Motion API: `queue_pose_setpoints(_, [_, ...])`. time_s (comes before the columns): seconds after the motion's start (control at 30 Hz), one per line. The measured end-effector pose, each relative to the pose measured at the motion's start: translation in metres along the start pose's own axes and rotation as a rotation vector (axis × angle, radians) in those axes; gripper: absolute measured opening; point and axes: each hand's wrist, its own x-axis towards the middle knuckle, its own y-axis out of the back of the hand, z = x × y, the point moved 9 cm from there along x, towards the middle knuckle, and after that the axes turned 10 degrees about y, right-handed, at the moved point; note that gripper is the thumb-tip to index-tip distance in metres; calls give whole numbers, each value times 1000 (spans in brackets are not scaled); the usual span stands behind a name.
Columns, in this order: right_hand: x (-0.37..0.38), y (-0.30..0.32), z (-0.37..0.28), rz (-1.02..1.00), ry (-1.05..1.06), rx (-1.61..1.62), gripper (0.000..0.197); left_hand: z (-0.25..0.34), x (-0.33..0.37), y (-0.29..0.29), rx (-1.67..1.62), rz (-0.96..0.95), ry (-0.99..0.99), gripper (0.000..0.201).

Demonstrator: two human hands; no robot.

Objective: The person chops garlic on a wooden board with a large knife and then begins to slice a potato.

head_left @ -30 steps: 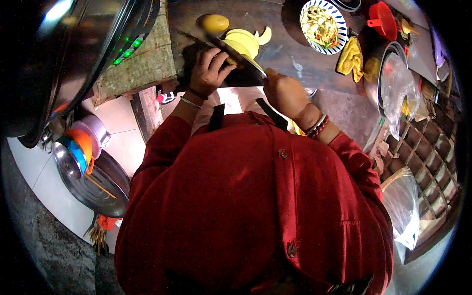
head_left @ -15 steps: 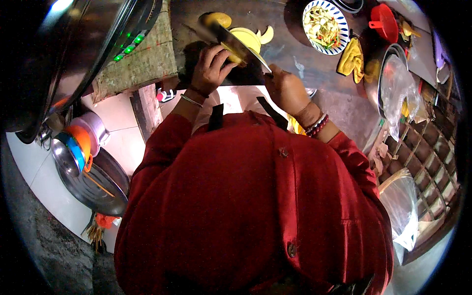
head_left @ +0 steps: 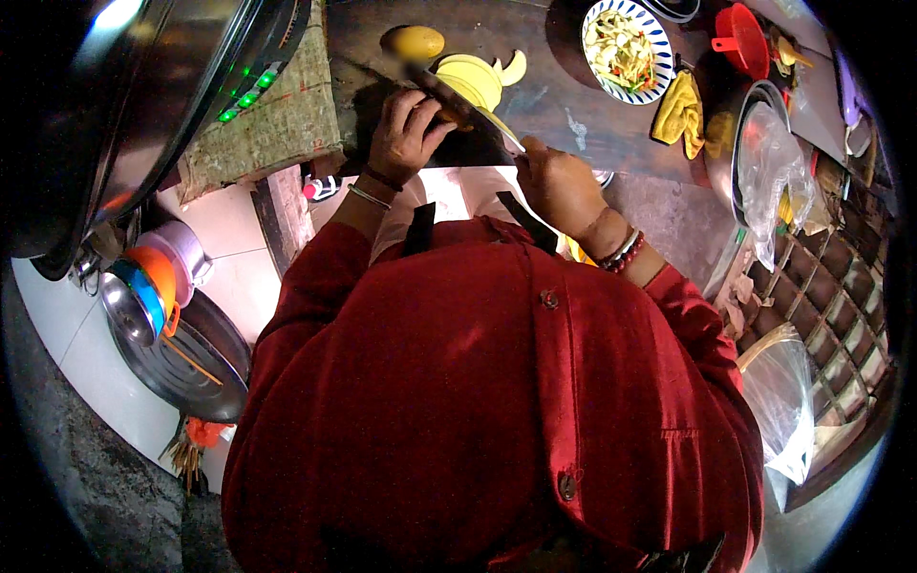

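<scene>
My right hand [head_left: 562, 186] grips the handle of a kitchen knife [head_left: 449, 95], whose blade slants up and left across the dark worktop. Under the fingers of my left hand [head_left: 406, 138] lies a potato piece [head_left: 457, 121], mostly hidden by fingers and blade; those fingers are bent and press it down. Pale yellow potato slices [head_left: 475, 76] overlap just beyond the blade. A curved offcut [head_left: 515, 68] rests against their right side. Farther back sits a whole potato [head_left: 420, 41], beyond the knife's blurred tip.
A blue-rimmed plate [head_left: 662, 57] of cut food stands right of the slices, with a yellow cloth [head_left: 679, 113] beside it. A red plastic scoop [head_left: 743, 43] and a metal basin [head_left: 728, 158] are farther right. At left are a wooden board [head_left: 277, 119] and a dark appliance with green lights [head_left: 250, 99].
The blade has come down nearer my left fingers, and more of the slices shows beyond it. My left hand stays on the potato piece.
</scene>
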Motion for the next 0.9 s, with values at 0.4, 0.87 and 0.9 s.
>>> queue_pose_setpoints(0.4, [24,-31,28,105,47,135,19,3,3,1,6,-21,-23,37])
queue_pose_setpoints(0.87, [-3,8,1,69,-12,64,19,0,0,-2,-10,-29,9,34])
queue_pose_setpoints(0.9, [-4,7,2,71,-5,60,19,0,0,-4,-1,-49,6,34])
